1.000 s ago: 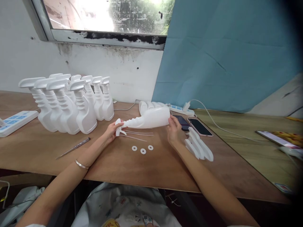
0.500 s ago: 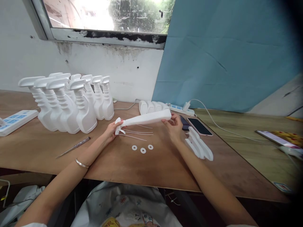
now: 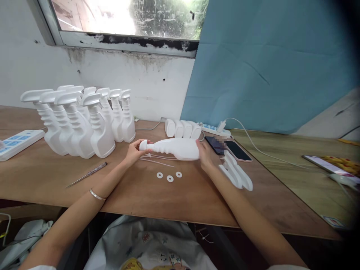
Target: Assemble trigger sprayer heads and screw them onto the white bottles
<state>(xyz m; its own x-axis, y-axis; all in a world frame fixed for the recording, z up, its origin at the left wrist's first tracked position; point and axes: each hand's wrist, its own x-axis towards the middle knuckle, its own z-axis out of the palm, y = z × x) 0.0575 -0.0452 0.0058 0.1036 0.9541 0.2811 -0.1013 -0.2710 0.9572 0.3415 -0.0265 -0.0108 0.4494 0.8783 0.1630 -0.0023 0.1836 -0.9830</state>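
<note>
A white spray bottle point(image 3: 185, 149) lies sideways in the air between my hands, its ribbed neck toward the left. My left hand point(image 3: 136, 152) is closed around the spray head point(image 3: 143, 145). At the other end my right hand point(image 3: 204, 153) grips the bottle's base. Below the bottle, thin white tubes point(image 3: 159, 162) lie on the brown table, partly covered by it. Three white washers point(image 3: 170, 179) rest nearer to me. Right of my right hand lie white curved plastic shells point(image 3: 237, 172).
Several upright spray bottles point(image 3: 101, 137) stand at the left. A screwdriver point(image 3: 88, 174) lies before them, beside a power strip point(image 3: 21, 143). White bottles point(image 3: 182, 128) lie at the back, near another power strip point(image 3: 215, 130). Phones point(image 3: 238, 150) lie at the right.
The bottle has rolled about its length, so its broad side now faces me. It has come lower, and the bottles behind it show more fully.
</note>
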